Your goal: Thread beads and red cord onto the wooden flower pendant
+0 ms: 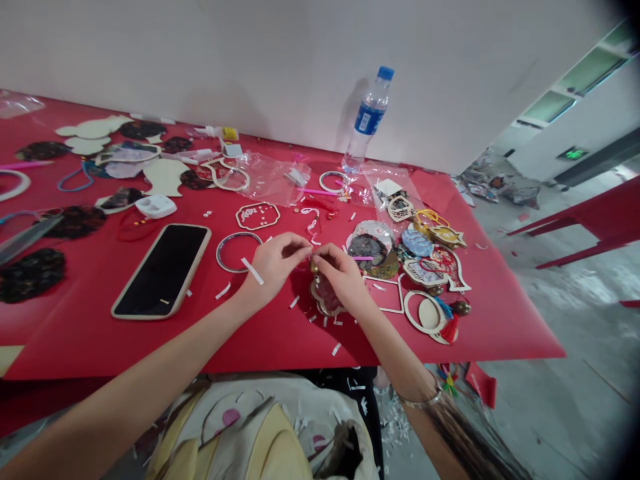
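Near the middle of the table, my left hand (274, 265) and my right hand (342, 272) meet almost fingertip to fingertip. Thumb and index finger of the left are pinched together; whatever lies between them is too small to make out. A white paper strip (253, 271) sticks to the back of this hand. Under the right fingertips sits a small brass-coloured bell (314, 266), held at the top of a scalloped pendant (324, 299). The right hand and its wrist partly cover that pendant. Left of the hands lies a dark ring (230, 253).
A phone (161, 270) lies at the left. Pendants, wooden frames (423, 312) and tassels (450, 330) crowd the right. A water bottle (367, 123) stands by the wall. Beads fill a small frame (257, 216) behind the hands. Paper scraps (336, 349) dot the red table (270, 347).
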Action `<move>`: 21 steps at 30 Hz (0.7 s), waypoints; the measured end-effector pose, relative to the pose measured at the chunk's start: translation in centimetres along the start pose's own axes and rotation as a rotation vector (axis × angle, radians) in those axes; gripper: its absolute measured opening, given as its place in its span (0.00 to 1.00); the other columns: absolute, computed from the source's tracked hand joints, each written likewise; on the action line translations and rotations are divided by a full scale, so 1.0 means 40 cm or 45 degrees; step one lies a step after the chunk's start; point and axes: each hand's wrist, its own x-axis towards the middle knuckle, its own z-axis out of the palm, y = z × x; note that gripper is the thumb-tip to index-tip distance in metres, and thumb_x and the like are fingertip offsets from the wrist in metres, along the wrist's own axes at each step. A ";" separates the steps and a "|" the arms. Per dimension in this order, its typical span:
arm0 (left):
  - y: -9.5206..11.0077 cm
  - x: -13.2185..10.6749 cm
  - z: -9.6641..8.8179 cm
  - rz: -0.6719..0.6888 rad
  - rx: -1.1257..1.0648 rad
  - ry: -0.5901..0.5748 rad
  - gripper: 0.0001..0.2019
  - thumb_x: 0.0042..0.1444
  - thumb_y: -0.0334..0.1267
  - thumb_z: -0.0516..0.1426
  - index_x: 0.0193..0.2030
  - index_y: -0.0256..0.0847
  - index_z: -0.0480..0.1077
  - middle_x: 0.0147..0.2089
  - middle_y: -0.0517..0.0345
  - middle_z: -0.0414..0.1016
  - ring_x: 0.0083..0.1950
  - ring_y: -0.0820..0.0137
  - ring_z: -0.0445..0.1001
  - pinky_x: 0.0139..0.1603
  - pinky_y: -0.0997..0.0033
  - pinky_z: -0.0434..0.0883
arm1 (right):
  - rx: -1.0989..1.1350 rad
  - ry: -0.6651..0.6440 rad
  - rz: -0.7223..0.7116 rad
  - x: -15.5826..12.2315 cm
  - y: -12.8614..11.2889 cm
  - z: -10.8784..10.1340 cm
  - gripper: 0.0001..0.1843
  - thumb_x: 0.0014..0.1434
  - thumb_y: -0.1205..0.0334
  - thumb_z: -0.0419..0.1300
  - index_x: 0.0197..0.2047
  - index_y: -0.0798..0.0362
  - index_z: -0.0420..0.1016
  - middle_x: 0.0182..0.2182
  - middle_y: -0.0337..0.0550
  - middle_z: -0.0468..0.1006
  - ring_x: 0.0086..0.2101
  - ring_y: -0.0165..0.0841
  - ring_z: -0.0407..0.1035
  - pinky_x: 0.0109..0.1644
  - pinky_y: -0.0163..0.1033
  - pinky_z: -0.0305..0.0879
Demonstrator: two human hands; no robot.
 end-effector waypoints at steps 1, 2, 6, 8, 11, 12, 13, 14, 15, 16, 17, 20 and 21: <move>0.002 -0.003 0.001 0.020 0.040 0.018 0.09 0.53 0.42 0.57 0.36 0.39 0.73 0.35 0.56 0.77 0.36 0.70 0.73 0.41 0.71 0.69 | 0.010 0.001 0.002 0.000 -0.001 0.000 0.07 0.57 0.57 0.55 0.32 0.51 0.68 0.25 0.34 0.69 0.29 0.29 0.63 0.35 0.34 0.61; 0.003 -0.005 0.002 0.041 0.074 0.033 0.08 0.54 0.41 0.57 0.36 0.39 0.72 0.35 0.57 0.77 0.37 0.70 0.73 0.42 0.71 0.69 | 0.018 0.000 0.004 -0.001 -0.002 0.001 0.07 0.57 0.57 0.55 0.32 0.51 0.67 0.25 0.34 0.69 0.29 0.29 0.63 0.35 0.34 0.61; 0.010 -0.011 0.008 0.100 0.177 0.070 0.07 0.55 0.39 0.56 0.36 0.39 0.72 0.35 0.58 0.77 0.37 0.71 0.73 0.42 0.72 0.68 | 0.029 0.003 0.014 -0.003 -0.006 0.002 0.06 0.56 0.58 0.56 0.31 0.51 0.68 0.26 0.34 0.69 0.29 0.29 0.64 0.36 0.34 0.60; 0.010 -0.012 0.010 0.100 0.200 0.079 0.07 0.55 0.39 0.56 0.36 0.39 0.72 0.36 0.57 0.77 0.37 0.70 0.73 0.42 0.71 0.68 | 0.058 0.003 0.027 -0.005 -0.009 0.002 0.06 0.56 0.58 0.57 0.31 0.51 0.69 0.26 0.34 0.70 0.29 0.29 0.64 0.36 0.34 0.61; 0.008 -0.012 0.011 0.086 0.183 0.113 0.07 0.55 0.39 0.56 0.37 0.39 0.72 0.37 0.57 0.77 0.38 0.70 0.73 0.43 0.71 0.69 | 0.130 0.020 0.069 -0.006 -0.017 -0.001 0.08 0.56 0.56 0.57 0.32 0.51 0.72 0.27 0.36 0.73 0.31 0.30 0.66 0.38 0.35 0.62; 0.007 -0.012 0.010 0.080 0.168 0.129 0.08 0.55 0.39 0.56 0.37 0.39 0.72 0.37 0.57 0.77 0.38 0.70 0.73 0.43 0.71 0.69 | 0.159 0.027 0.088 -0.007 -0.019 -0.002 0.09 0.56 0.55 0.56 0.32 0.51 0.72 0.28 0.37 0.74 0.32 0.31 0.68 0.40 0.36 0.63; 0.006 -0.012 0.008 0.071 0.149 0.145 0.08 0.55 0.40 0.56 0.37 0.39 0.72 0.37 0.57 0.77 0.38 0.70 0.74 0.43 0.71 0.69 | 0.190 0.028 0.109 -0.007 -0.021 -0.003 0.10 0.56 0.55 0.56 0.32 0.51 0.73 0.29 0.37 0.75 0.33 0.31 0.68 0.41 0.37 0.63; 0.006 -0.012 0.006 0.062 0.128 0.155 0.08 0.55 0.40 0.56 0.37 0.39 0.72 0.37 0.57 0.77 0.38 0.70 0.74 0.43 0.71 0.69 | 0.226 0.025 0.126 -0.006 -0.022 -0.004 0.10 0.56 0.55 0.56 0.32 0.51 0.74 0.30 0.38 0.76 0.35 0.32 0.69 0.43 0.38 0.64; 0.006 -0.011 0.005 0.053 0.107 0.159 0.09 0.55 0.41 0.56 0.37 0.39 0.72 0.37 0.57 0.77 0.38 0.70 0.74 0.43 0.71 0.69 | 0.270 0.020 0.140 -0.006 -0.022 -0.005 0.09 0.55 0.55 0.57 0.33 0.51 0.75 0.30 0.38 0.76 0.36 0.32 0.70 0.45 0.38 0.64; 0.006 -0.010 0.003 0.047 0.088 0.159 0.09 0.55 0.41 0.56 0.37 0.39 0.72 0.37 0.57 0.77 0.38 0.70 0.74 0.44 0.72 0.69 | 0.322 0.019 0.152 -0.005 -0.020 -0.005 0.08 0.54 0.56 0.58 0.33 0.50 0.75 0.31 0.38 0.77 0.36 0.32 0.70 0.45 0.38 0.65; 0.006 -0.010 0.001 0.043 0.070 0.156 0.09 0.55 0.41 0.56 0.37 0.39 0.72 0.37 0.57 0.77 0.39 0.70 0.74 0.44 0.72 0.69 | 0.378 0.023 0.168 -0.004 -0.018 -0.004 0.07 0.53 0.57 0.60 0.33 0.50 0.75 0.32 0.38 0.77 0.36 0.32 0.70 0.45 0.38 0.65; 0.008 -0.008 0.000 0.045 0.039 0.134 0.08 0.55 0.40 0.56 0.37 0.39 0.72 0.37 0.56 0.77 0.40 0.69 0.74 0.45 0.71 0.69 | 0.522 0.060 0.243 0.000 -0.008 -0.001 0.07 0.49 0.57 0.63 0.32 0.50 0.75 0.31 0.37 0.76 0.34 0.30 0.70 0.43 0.38 0.67; 0.008 -0.008 0.000 0.044 0.035 0.124 0.08 0.55 0.40 0.56 0.37 0.39 0.72 0.37 0.56 0.77 0.40 0.69 0.74 0.45 0.71 0.69 | 0.550 0.064 0.268 0.001 -0.005 0.000 0.08 0.49 0.57 0.63 0.32 0.50 0.75 0.31 0.37 0.76 0.33 0.30 0.70 0.42 0.37 0.67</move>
